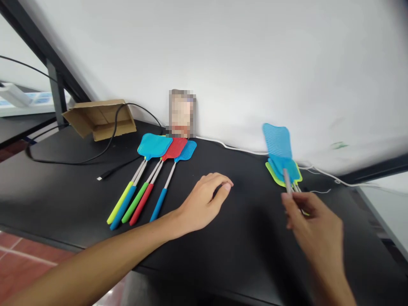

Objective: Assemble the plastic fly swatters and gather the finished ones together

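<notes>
My right hand (318, 229) grips a blue fly swatter (278, 142) by its thin metal shaft, with the blue mesh head raised against the white wall. Below and behind it lie more fly swatters (276, 175), yellow-green and blue, partly hidden by the held one and my hand. My left hand (205, 197) rests on or just over the black tabletop, fingers curled and thumb tip close to the index tip, nothing between them. Left of it lies a group of several fly swatters (155, 145) with blue, red, green and yellow handles, their heads overlapping towards the wall.
On the black table (204, 259) an open cardboard box (105, 121) sits at the back left. A black cable (79, 162) loops past it, near a plug end (103, 175). A pixelated item (181, 112) leans on the wall. A white cable (236, 148) runs along the wall's base.
</notes>
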Available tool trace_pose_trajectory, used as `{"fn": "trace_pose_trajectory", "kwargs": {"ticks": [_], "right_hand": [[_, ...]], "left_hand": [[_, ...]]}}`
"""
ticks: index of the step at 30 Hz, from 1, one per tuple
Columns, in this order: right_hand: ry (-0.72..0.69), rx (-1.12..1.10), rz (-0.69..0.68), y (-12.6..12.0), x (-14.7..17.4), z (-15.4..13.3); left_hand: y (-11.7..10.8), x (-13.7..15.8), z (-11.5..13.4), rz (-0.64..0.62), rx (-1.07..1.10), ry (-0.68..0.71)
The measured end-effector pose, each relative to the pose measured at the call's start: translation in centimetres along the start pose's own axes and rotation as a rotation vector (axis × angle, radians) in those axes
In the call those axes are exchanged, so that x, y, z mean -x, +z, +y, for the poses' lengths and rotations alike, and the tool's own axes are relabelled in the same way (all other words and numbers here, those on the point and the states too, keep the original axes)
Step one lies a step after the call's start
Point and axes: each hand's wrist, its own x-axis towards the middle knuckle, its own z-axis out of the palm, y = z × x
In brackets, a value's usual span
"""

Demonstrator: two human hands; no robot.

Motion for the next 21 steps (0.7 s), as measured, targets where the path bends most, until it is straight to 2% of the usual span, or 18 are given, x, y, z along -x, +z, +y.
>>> {"fn": "trace_pose_trajectory", "kwargs": {"ticks": [2,4,8,11,13,15,19,21], "right_hand": [[-0.048,0.318,0.119,-2.2,-1.5,2.3],[-0.127,0.534,0.091,-3.4,-2.7,4.0],[-0.133,0.883,-0.036,-3.1,-3.9,5.3],[-0.077,1.018,-0.108,-2.3,-3.8,5.5],[-0.054,1.043,-0.118,-2.1,-3.5,5.4],[-0.111,1.019,-0.052,-2.0,-3.3,4.8],[-0.483,0.729,0.198,-0.5,-3.1,1.5],[-0.662,0.516,0.208,1.5,-3.0,-0.8]], "left_hand": [[-0.1,0.1,0.4,-0.026,-0.015,0.030],[0.0,0.3,0.6,-0.049,-0.013,0.048],[0.4,0.5,0.6,-0.080,-0.024,0.052],[0.5,0.4,0.4,-0.088,-0.020,0.065],[0.5,0.2,0.3,-0.089,0.022,0.048],[0.3,0.1,0.2,-0.082,0.062,0.021],[-0.1,0.0,0.2,-0.057,-0.017,0.059],[-0.3,-0.1,0.1,-0.019,-0.136,0.116]]}}
